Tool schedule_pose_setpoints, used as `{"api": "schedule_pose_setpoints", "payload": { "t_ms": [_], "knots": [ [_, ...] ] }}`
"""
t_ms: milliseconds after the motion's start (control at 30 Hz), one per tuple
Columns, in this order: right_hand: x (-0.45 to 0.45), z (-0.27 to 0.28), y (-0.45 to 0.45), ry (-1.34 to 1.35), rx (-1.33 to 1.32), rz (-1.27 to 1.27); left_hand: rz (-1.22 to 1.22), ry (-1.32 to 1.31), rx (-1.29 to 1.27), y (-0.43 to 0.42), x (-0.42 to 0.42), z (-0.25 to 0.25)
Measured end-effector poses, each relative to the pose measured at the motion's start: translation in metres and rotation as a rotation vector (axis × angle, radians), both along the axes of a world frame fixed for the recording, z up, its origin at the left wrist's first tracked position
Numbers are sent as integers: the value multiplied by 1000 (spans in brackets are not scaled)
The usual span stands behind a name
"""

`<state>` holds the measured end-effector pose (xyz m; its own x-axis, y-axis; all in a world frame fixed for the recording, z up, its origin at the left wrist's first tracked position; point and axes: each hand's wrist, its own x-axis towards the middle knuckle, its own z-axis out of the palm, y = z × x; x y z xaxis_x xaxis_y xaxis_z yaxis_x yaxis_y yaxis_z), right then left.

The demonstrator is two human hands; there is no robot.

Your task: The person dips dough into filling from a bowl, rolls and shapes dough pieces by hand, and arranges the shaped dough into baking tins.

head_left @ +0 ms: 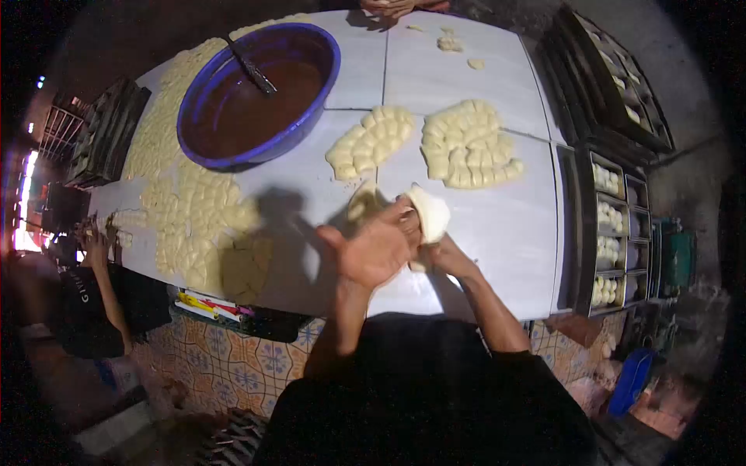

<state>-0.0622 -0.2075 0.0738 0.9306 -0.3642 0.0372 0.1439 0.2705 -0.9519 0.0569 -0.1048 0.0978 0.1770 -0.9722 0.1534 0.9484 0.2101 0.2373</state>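
Observation:
A flattened piece of pale dough (430, 214) is raised over the table in front of me. My right hand (448, 255) grips it from below, with most of the fingers hidden behind it. My left hand (378, 250) is palm up, thumb spread wide, and its fingertips reach the dough's left edge. Just beyond the left fingers lies another small dough piece (363, 200), partly covered. Two clusters of cut dough pieces, the left cluster (373, 141) and the right cluster (466, 146), rest farther up the table.
A blue basin (317, 116) of brown filling holds a dark-handled utensil (252, 68). Many dough pieces (203, 206) cover the table's left side. Trays of dough balls (608, 215) stand along the right edge. A co-worker's hands (390, 7) are at the far edge, another person's arm (109, 283) at left.

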Motion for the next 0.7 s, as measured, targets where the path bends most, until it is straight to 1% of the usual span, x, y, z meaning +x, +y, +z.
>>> {"api": "schedule_pose_setpoints", "payload": {
  "t_ms": [33, 67, 100, 133, 167, 200, 233, 267, 300, 367, 400, 433, 467, 500, 533, 567, 633, 667, 700],
  "knots": [
    [3, -4, -3, 20, -34, -12, -16, 86, -287, -15, 27, -3],
    [7, -6, -6, 40, -68, -23, 179, -205, -50, -25, 67, 10],
    [13, -4, -9, 37, -77, -49, 306, -503, 229, -36, 108, 23],
    [14, -11, -12, 25, -86, -86, 464, -770, 289, -50, 152, 31],
    [18, -9, -11, 48, -63, -158, 766, -986, 850, -65, 195, 33],
    [19, -9, -12, 56, -77, -175, 794, -1560, 968, -66, 230, 50],
    [20, -9, -12, 68, -88, -196, 863, -1804, 1180, -77, 277, 17],
    [21, -19, -13, 45, -53, -199, 818, -1923, 1247, -81, 295, 4],
    [22, -25, -16, 49, -61, -191, 716, -1950, 1212, -79, 308, -13],
    [22, -30, -23, 66, -74, -182, 520, -1910, 1204, -79, 313, -18],
    [21, -28, -22, 59, -17, -214, 343, -1743, 1270, -79, 317, -14],
    [23, -26, -23, 40, -21, -229, 161, -1570, 1324, -78, 316, -15],
    [24, -25, -23, 32, -21, -246, 432, -1701, 1415, -78, 276, 17],
    [24, -23, -23, 24, -27, -263, 617, -1804, 1394, -77, 245, 28],
    [27, -15, -16, -11, 57, -297, 819, -1895, 1357, -73, 219, 35],
    [31, -14, -15, 15, 160, -278, 1025, -1979, 1306, -67, 196, 34],
    [36, -12, -15, 61, 369, -249, 598, -1063, 1060, -49, 156, 11],
    [36, 2, -16, 73, 694, -244, 310, -772, 901, -41, 127, 15],
    [32, -9, -14, 112, 696, -236, 36, -475, 732, -35, 94, 19]
  ]
}}
